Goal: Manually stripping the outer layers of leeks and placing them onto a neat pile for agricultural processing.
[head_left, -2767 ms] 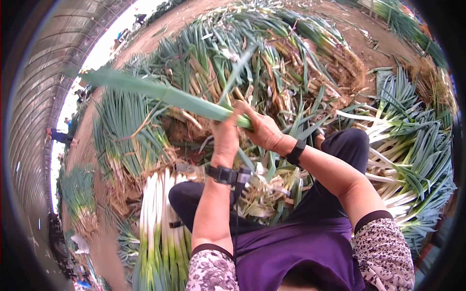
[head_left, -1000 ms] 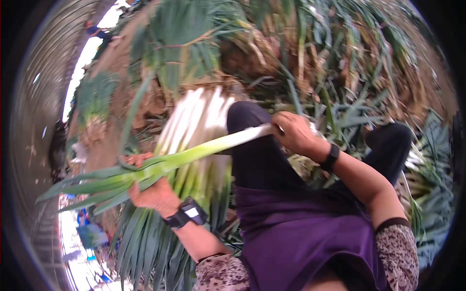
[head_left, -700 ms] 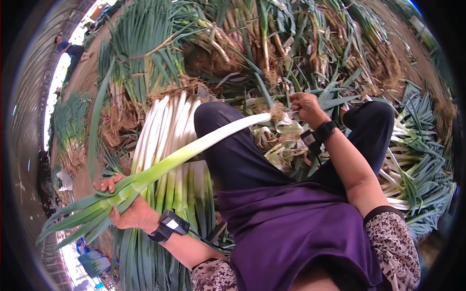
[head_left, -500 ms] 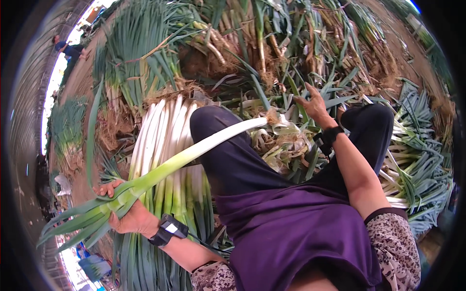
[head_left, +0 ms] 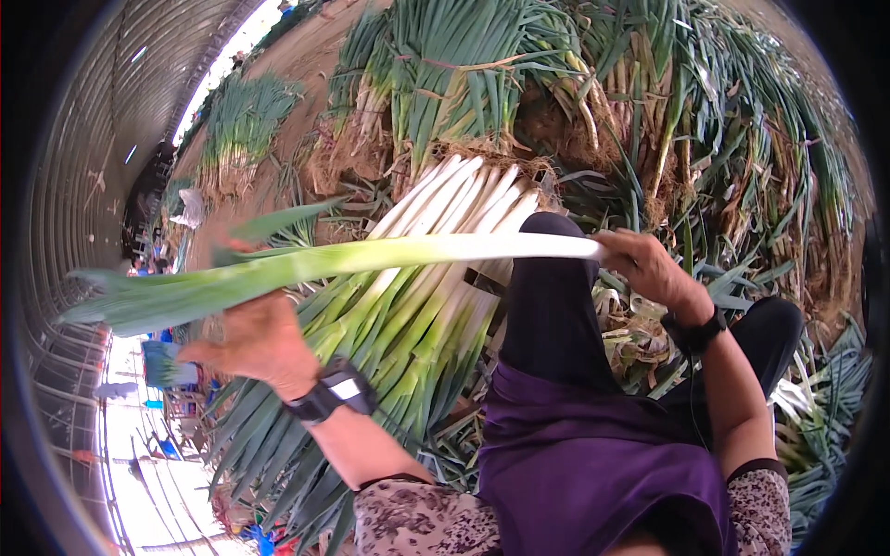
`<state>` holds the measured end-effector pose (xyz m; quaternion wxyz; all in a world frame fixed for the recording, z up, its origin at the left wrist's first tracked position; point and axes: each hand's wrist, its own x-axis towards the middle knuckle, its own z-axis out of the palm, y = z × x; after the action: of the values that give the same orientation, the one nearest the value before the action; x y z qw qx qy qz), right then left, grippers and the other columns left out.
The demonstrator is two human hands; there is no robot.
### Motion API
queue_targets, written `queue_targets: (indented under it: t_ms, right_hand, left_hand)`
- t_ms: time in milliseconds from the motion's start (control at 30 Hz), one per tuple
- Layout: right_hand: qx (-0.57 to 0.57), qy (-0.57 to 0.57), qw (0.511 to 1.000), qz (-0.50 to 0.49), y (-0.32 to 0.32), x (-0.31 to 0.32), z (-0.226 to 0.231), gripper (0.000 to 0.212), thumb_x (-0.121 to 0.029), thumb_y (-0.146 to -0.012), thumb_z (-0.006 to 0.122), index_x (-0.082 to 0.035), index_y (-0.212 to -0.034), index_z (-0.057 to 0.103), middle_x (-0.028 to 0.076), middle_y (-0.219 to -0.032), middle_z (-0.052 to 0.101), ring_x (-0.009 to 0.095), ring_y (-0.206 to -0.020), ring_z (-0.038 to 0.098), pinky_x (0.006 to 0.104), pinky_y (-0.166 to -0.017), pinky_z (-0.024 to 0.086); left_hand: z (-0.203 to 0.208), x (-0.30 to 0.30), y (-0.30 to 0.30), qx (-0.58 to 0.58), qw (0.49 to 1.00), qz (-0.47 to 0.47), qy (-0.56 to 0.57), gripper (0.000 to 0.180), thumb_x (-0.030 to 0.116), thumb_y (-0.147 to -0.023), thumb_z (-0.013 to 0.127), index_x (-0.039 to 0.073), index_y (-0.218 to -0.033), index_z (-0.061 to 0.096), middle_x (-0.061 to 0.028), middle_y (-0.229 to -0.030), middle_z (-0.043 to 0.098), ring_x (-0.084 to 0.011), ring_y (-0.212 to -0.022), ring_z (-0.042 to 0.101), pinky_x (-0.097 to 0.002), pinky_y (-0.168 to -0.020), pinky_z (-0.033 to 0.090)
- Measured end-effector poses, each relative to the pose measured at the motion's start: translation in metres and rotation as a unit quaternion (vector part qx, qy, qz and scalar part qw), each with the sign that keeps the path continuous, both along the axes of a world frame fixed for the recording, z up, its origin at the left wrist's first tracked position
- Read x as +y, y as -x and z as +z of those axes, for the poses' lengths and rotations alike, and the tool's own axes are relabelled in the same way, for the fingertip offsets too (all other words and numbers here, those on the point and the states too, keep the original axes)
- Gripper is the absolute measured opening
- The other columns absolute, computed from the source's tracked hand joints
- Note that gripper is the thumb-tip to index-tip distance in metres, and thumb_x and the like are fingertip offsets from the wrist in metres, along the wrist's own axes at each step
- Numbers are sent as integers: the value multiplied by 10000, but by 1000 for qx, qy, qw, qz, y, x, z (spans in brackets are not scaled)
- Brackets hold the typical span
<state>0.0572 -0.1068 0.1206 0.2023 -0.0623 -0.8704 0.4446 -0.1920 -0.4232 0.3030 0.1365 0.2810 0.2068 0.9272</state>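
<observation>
One long leek point(head_left: 399, 253), white at the root end and green at the leaves, lies nearly level across the view above my left knee. My right hand point(head_left: 649, 269) is closed round its root end. Toward the leafy end, my left hand point(head_left: 264, 343) is behind and below the stalk, its thumb held away and its fingers stretched out, partly hidden by the leek and blurred. Under the held leek, a pile of cleaned leeks point(head_left: 445, 208) with white stems and green leaves lies beside my left knee.
Bundles of untrimmed leeks point(head_left: 464, 74) with soil on their roots stand beyond. Peeled leaf scraps point(head_left: 630, 334) lie between my legs. More leeks point(head_left: 825, 435) lie at the right. A curved ribbed wall point(head_left: 102, 167) rises at the left.
My right hand, apart from the leek before, has taken its root end. My left hand's grip on the leafy part has loosened. The leek is more level; the view has swung left.
</observation>
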Motion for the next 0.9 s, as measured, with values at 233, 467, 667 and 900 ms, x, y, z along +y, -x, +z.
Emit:
queue_targets:
  t_ms: [233,467,667,900]
  right_hand:
    - [-49,121,985,116,95,26,52,332,11,-797,616,0,-1129,609,116,-1009,638,198,-960,611,320,-857,474]
    - [15,-242,963,117,166,53,9,351,-13,-711,651,-44,-1060,621,111,-970,614,318,-967,565,410,-840,476]
    - [-1,-320,940,119,244,78,-58,194,-37,-710,615,-75,-899,594,102,-896,553,318,-927,556,405,-796,475]
    - [-43,-327,938,104,290,66,-85,307,-49,-740,662,-68,-1040,597,83,-1004,584,298,-986,550,389,-814,491]
  left_hand:
    - [9,-118,3,-15,989,144,8,632,304,-834,672,44,-1352,421,-150,-1377,467,-336,-1193,474,-474,-1071,307]
    - [-75,-131,-71,-141,938,274,160,473,314,-900,606,50,-1278,502,-161,-1259,572,-296,-1105,569,-451,-994,410]
    - [-86,-83,-70,-179,604,117,768,344,309,-867,664,12,-1040,640,-170,-999,677,-283,-817,648,-362,-697,499]
    - [-106,-4,1,491,203,403,745,391,267,-747,746,-7,-1002,636,-133,-1058,619,-261,-962,574,-388,-768,481]
